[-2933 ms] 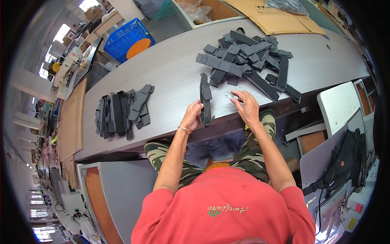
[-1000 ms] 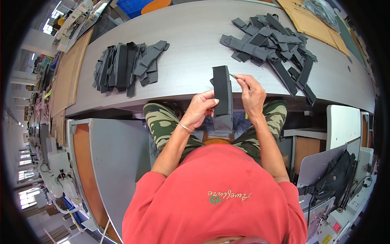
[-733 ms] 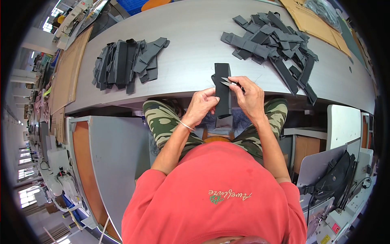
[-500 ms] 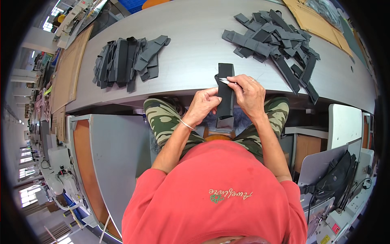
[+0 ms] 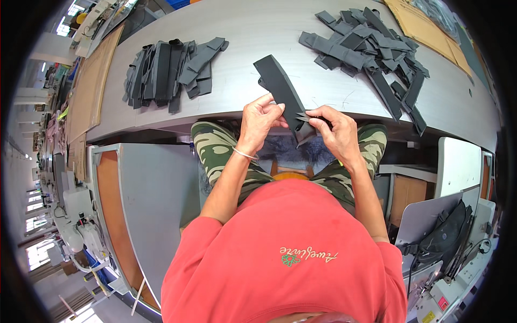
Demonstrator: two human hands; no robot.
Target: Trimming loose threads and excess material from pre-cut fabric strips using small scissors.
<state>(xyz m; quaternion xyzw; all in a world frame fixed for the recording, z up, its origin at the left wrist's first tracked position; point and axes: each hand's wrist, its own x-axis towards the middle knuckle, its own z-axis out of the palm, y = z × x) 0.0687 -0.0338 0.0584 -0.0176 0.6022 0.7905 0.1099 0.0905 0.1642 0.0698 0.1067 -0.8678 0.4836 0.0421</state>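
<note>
A dark grey fabric strip (image 5: 284, 89) slants over the table's front edge, its far end to the left and its near end above my lap. Fingers and thumb of my left hand (image 5: 260, 121) are closed on the strip's left edge. Small pointed metal thread snips (image 5: 302, 116) are pinched in my right hand (image 5: 338, 132). Their blades look parted and lie at the strip's right edge, close to its near end. My right fingers cover the snips' grip.
On the pale table (image 5: 253, 35), similar grey strips lie in a fairly neat pile (image 5: 161, 75) at left and a tangled heap (image 5: 371, 46) at right. Loose threads lie near the heap. Cardboard (image 5: 431, 32) lines the far right; a grey cabinet panel (image 5: 156, 183) stands below left.
The strip has turned from upright to slanting, its far end swinging left. The snips have moved from its upper left edge to its right edge near the closer end.
</note>
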